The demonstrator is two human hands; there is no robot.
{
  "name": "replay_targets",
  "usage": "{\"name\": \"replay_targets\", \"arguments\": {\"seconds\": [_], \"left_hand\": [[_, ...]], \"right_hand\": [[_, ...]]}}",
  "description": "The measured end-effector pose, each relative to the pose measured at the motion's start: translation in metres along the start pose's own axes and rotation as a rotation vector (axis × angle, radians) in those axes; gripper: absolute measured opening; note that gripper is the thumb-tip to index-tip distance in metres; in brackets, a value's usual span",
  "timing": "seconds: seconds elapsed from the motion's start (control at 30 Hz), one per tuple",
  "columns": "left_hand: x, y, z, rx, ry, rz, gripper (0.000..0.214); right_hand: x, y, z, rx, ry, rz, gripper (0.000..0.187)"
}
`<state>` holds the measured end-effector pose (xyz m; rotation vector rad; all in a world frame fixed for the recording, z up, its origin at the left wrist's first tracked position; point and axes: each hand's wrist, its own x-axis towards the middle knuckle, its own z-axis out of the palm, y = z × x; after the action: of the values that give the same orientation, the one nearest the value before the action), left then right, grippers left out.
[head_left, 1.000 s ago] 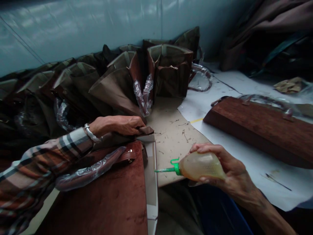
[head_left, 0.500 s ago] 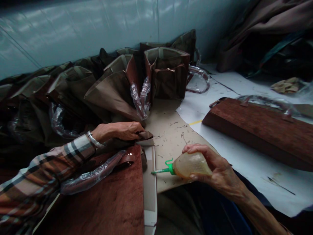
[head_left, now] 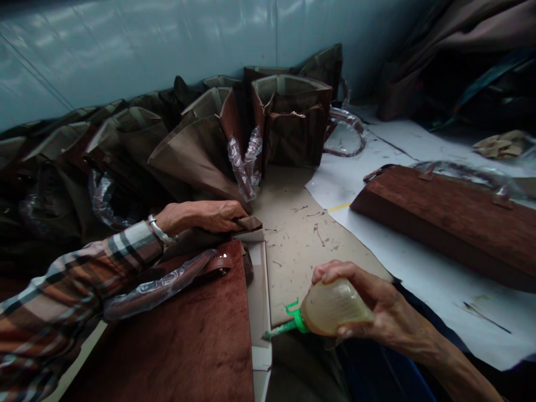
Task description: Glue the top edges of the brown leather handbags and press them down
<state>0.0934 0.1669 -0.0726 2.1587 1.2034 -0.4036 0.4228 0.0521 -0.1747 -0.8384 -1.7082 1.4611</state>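
The glue bottle (head_left: 335,306) is soft, translucent, amber-filled, with a green nozzle (head_left: 288,326); it lies nearly level in the right hand (head_left: 385,318), tip at the pale edge strip (head_left: 259,301) of the brown velvety bag (head_left: 188,346); that bag lies flat, its plastic-wrapped handle (head_left: 159,287) across it, its corner flap (head_left: 249,223) pinched by the left hand (head_left: 205,215).

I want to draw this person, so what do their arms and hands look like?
The left arm wears a long checked sleeve in brown, orange, white and grey, with a silver bracelet at the wrist by the left hand. The right hand and forearm are bare.
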Motion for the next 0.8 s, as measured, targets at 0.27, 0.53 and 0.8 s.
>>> {"name": "replay_targets", "arguments": {"seconds": [0.27,0.53,0.8], "left_hand": [[-0.001,-0.001,-0.004,-0.014,0.001,0.060,0.015],[0.002,-0.014,-0.004,-0.030,-0.005,0.099,0.012],[0.001,-0.011,-0.007,-0.017,0.001,0.102,0.011]], "right_hand": [[0.017,0.011,-0.008,-0.078,0.175,-0.029,0.056],[-0.001,0.009,-0.007,-0.008,0.028,0.008,0.056],[0.011,0.010,-0.006,-0.060,0.135,0.011,0.054]]}}
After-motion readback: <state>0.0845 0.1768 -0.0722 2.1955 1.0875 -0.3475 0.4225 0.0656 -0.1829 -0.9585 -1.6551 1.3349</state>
